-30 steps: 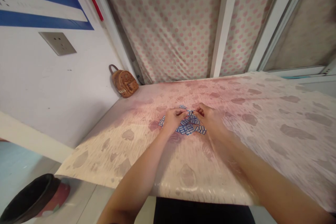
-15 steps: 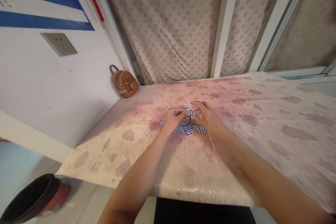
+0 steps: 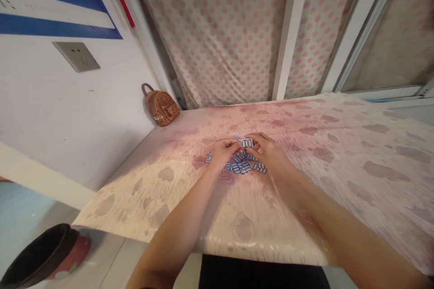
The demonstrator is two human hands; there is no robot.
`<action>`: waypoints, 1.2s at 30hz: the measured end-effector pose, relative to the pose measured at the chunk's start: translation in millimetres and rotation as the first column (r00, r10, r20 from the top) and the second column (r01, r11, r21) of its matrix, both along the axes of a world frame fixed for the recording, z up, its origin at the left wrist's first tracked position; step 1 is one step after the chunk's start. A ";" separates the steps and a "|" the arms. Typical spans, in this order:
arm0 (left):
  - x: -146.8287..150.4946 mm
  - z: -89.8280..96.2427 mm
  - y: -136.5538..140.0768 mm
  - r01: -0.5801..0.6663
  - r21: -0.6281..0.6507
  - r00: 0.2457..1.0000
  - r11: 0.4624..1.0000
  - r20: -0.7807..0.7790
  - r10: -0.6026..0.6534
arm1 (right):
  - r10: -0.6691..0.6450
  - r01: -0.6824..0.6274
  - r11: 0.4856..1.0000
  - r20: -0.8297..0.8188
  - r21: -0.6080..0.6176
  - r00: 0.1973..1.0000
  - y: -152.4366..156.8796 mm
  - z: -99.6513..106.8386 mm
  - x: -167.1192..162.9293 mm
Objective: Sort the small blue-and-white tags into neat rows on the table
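Observation:
Between my two hands is a small blue-and-white striped card (image 3: 247, 143), raised above the pile. My left hand (image 3: 224, 152) pinches its left end between thumb and fingers. On the other side, my right hand (image 3: 267, 150) has its thumb and fingertips closed round the card's right end. A loose pile of similar small cards (image 3: 241, 164) lies below on the patterned tablecloth, partly covered by both hands. What is printed on the cards is too small to read.
The table (image 3: 339, 180) has a pale cloth with leaf-like shapes. A small brown backpack (image 3: 162, 107) stands at the far left corner against the wall. A dark-rimmed bin (image 3: 68, 253) is on the floor at lower left. A dotted curtain (image 3: 224, 31) hangs behind the table.
My right hand's fingers have drawn in closer to the card's right end. The card has shifted and tilted slightly. My left hand stays nearly in place.

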State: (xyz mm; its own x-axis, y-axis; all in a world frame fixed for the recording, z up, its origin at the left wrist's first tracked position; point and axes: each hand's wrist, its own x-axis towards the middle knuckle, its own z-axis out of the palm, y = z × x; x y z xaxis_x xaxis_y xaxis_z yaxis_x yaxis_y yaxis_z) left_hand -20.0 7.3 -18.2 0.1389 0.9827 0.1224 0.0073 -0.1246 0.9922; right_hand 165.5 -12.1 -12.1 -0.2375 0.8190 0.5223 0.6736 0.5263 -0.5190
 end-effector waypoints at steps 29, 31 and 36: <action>-6.8 -11.3 7.4 -0.128 0.150 0.960 0.980 -0.229 0.160 | -0.008 -0.024 0.990 -0.228 -0.139 0.974 9.2 -8.1 1.4; -4.7 -10.4 6.0 -0.082 0.119 0.974 0.989 -0.199 0.105 | -0.021 -0.008 0.992 -0.219 -0.129 0.975 8.6 -10.2 -0.3; 0.6 -9.2 3.4 -0.025 0.047 0.993 0.999 -0.117 0.030 | -0.100 0.084 0.993 -0.228 -0.083 0.969 7.5 -12.9 -3.3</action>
State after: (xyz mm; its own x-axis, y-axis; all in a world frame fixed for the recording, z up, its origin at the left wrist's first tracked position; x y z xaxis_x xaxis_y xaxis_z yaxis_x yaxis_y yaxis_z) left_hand -19.4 10.7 -27.4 0.1281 0.9801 0.1517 0.1277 -0.1680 0.9775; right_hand 162.2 -4.6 -25.1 -0.0392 0.8690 0.4932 0.5748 0.4233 -0.7003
